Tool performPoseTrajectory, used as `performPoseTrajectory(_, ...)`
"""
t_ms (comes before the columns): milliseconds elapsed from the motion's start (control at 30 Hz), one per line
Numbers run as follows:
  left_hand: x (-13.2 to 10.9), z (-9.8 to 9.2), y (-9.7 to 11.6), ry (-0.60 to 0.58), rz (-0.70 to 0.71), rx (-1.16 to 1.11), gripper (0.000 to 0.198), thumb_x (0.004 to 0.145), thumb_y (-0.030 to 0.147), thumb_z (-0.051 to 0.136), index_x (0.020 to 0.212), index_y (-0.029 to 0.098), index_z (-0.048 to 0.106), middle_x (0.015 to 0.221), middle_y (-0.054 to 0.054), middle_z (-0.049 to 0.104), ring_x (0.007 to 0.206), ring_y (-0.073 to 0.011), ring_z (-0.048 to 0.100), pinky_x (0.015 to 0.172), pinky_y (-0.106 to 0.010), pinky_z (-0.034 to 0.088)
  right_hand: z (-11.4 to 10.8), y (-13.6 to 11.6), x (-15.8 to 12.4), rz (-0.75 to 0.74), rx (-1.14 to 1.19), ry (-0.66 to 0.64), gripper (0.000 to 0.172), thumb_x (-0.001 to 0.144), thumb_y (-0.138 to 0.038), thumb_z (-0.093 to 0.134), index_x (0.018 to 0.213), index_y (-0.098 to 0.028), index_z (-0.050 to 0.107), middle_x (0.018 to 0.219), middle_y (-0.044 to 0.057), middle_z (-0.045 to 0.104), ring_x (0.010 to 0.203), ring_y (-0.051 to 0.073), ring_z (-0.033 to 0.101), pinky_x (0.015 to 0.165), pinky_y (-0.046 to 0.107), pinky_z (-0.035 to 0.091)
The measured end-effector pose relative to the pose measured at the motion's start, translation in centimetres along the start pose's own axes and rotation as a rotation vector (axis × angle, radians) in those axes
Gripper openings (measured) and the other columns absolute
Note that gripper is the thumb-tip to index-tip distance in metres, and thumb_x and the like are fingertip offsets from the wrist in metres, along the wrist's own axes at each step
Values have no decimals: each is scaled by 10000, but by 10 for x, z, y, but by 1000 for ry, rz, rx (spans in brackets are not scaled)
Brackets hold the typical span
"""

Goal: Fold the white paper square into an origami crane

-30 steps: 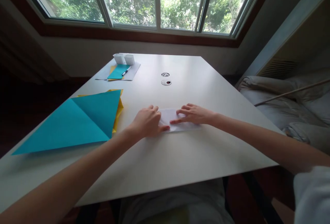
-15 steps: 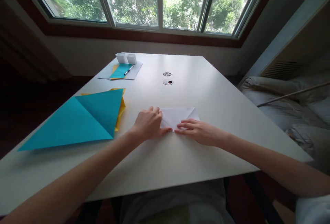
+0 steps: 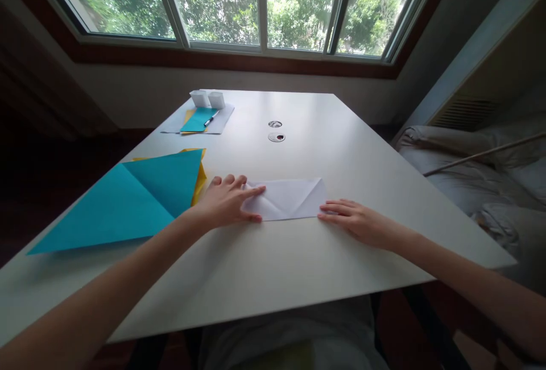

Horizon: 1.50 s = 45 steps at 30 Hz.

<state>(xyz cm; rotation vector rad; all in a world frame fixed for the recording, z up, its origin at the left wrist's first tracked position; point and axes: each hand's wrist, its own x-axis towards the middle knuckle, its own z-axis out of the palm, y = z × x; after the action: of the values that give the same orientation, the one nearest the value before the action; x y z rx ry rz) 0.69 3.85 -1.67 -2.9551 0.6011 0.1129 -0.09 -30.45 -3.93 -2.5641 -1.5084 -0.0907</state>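
A folded sheet of white paper [image 3: 288, 198] with diagonal creases lies flat on the white table [image 3: 264, 267] in front of me. My left hand [image 3: 228, 202] rests on its left end, thumb and fingers spread apart. At the paper's lower right corner, the fingertips of my right hand [image 3: 356, 219] touch the edge, the fingers stretched out. Just left of my left hand is a large creased sheet of blue paper [image 3: 123, 205], with yellow paper [image 3: 199, 185] partly hidden beneath it; my left forearm covers some of its lower edge.
At the far left of the table, two small white paper boxes [image 3: 207, 99] stand by a blue sheet [image 3: 198, 120] and a pen [image 3: 211, 119]. Two round fittings [image 3: 276, 137] are set in the tabletop. A window [image 3: 260, 12] is beyond.
My hands have moved apart along the white paper, the left hand leftward and the right hand rightward. More of the paper's middle and lower edge now shows.
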Motion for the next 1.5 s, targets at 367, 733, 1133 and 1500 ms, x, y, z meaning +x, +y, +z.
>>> performPoseTrajectory(367, 4, -10, -25, -190, 85, -106, 828, 568, 673, 614, 1313, 462, 320, 1299, -86, 415, 1128, -368, 376, 921, -492, 240, -1, 10, -23, 118, 194, -32, 451, 884, -117, 342, 1295, -272, 444, 1319, 55, 480, 1250, 173, 406, 1067, 433, 290)
performPoseTrajectory(733, 19, -11, -33, -105, 178, -340, 664, 779, 427, 527, 1372, 402, 228, 1245, -36, 495, 1109, -253, 440, 867, -310, 377, -22, 34, 54, 337, 254, 134, 332, 881, -320, 422, 1156, -199, 563, 1142, 82, 603, 1076, 217, 533, 899, 369, 438)
performPoseTrajectory(1133, 17, 12, -32, -4, 121, -439, 420, 809, 374, 474, 1226, 337, 501, 1223, -52, 495, 1141, -267, 416, 932, -394, 358, -17, 38, 119, 518, 615, -56, 222, 714, -412, 632, 790, -209, 677, 830, 22, 680, 713, 152, 619, 524, 196, 443)
performPoseTrajectory(1500, 22, -8, 20, -183, -286, -2244, 598, 817, 566, 412, 1199, 107, 434, 1146, -216, 568, 1041, -289, 564, 878, -424, 428, -17, 24, 113, 442, 1846, 436, 243, 760, -367, 629, 924, -196, 575, 806, 9, 678, 682, 143, 636, 626, 250, 530)
